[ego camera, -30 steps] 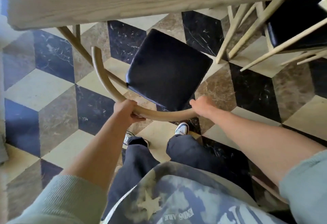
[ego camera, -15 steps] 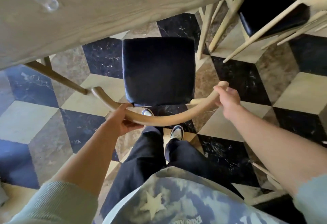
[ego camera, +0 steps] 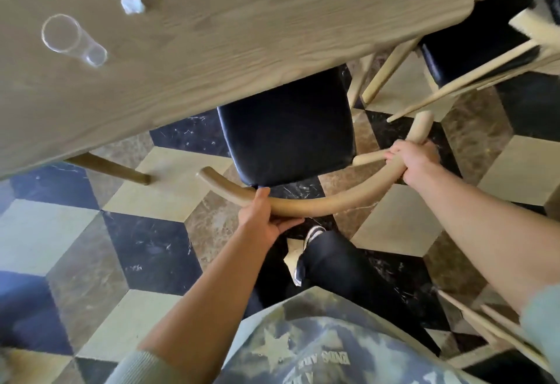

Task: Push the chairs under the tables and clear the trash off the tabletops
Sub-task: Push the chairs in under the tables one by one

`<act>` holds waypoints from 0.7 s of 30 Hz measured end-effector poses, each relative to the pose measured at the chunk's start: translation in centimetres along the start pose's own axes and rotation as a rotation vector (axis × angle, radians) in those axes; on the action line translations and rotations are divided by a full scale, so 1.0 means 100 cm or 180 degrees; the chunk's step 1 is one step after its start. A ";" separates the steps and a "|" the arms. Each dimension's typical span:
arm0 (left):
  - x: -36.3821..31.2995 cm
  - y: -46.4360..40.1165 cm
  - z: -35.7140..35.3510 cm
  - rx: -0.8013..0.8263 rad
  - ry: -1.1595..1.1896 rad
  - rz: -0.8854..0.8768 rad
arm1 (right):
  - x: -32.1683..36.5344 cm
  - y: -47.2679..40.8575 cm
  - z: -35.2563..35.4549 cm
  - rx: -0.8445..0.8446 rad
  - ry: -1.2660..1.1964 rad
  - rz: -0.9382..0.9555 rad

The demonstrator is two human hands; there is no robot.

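Head view looks down on a chair (ego camera: 288, 138) at the centre of the frame, its dark seat partly tucked under the edge of the wooden table (ego camera: 242, 19) that fills the upper left. The left hand (ego camera: 263, 217) grips the chair's curved wooden backrest (ego camera: 318, 201) near its middle, thumb over the top and fingers curled underneath. The right hand (ego camera: 415, 162) holds the same rail at centre right, fingers wrapped round it. On the tabletop in the upper left lies a clear plastic cup (ego camera: 72, 39) on its side, with a crumpled white scrap of paper (ego camera: 131, 4) near it, apart from the cup. A second chair (ego camera: 472, 47) with a dark seat stands at the upper right. Below is a patterned tile floor (ego camera: 145, 250).
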State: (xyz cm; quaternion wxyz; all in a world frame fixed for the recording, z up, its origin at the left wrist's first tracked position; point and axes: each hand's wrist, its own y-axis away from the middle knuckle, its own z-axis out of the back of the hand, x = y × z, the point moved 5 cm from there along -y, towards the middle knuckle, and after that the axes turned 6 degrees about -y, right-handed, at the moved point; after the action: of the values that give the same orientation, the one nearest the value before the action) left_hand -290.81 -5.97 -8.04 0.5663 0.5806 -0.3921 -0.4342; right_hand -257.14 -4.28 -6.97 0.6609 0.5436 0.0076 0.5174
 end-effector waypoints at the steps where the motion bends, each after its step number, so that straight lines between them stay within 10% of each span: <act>1: -0.009 -0.001 -0.009 -0.0008 0.0036 -0.0008 | 0.012 -0.003 -0.007 0.0014 -0.0024 0.0086; 21: -0.050 -0.011 -0.082 -0.0788 -0.0074 0.0144 | 0.097 -0.066 -0.048 0.0579 0.0846 0.0371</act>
State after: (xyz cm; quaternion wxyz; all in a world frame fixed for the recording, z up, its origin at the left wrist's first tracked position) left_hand -284.66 1.44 -8.94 0.6387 0.4922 -0.3550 -0.4731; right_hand -250.95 6.72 -8.35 0.5710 0.5275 0.1101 0.6193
